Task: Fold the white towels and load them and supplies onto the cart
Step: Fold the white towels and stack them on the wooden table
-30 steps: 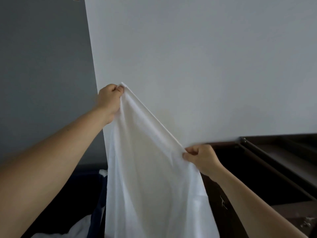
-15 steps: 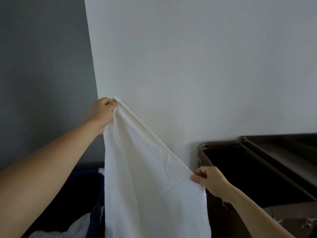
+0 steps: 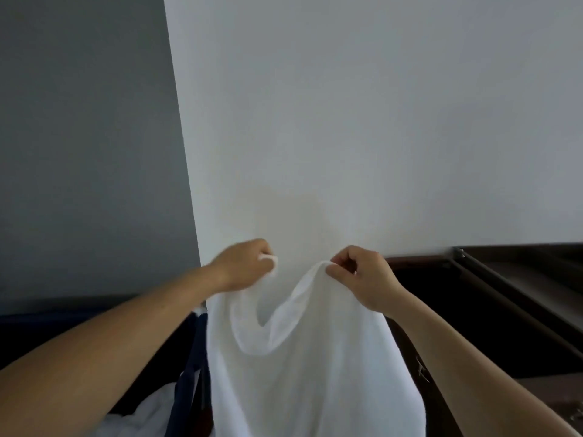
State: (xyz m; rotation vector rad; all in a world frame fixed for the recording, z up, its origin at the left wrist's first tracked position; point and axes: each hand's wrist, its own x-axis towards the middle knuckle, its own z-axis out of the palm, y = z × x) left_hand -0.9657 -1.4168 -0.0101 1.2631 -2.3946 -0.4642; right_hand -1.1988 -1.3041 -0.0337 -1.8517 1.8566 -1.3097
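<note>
White wall (image 3: 362, 121) fills the space behind both hands, and a grey wall (image 3: 79, 137) stands out past the left one. The left hand (image 3: 241, 264) and the right hand (image 3: 366, 279) are held up close together, at about the same height. Each one is curled tight and pinches the top edge of the white towel (image 3: 299, 373). The edge sags in a small loop between the two hands. The rest of the towel hangs down below them, and its bottom goes out of the picture.

Just to the right of the right hand, and lower, is a dark brown cart (image 3: 419, 260). Below the left arm is a dark blue bag (image 3: 186, 373) with more white cloth (image 3: 148, 414) in it.

I think this is the folding step. The two pinched ends look ready to meet, which would fold the towel in half. For the next move, the ends need to line up so the edges match. Then one hand can take both ends, and the other is free to catch the hanging fold. The towel is soft and floppy, so an end could slip out of a loose pinch. I see no folded towel on the part of the cart that shows.
</note>
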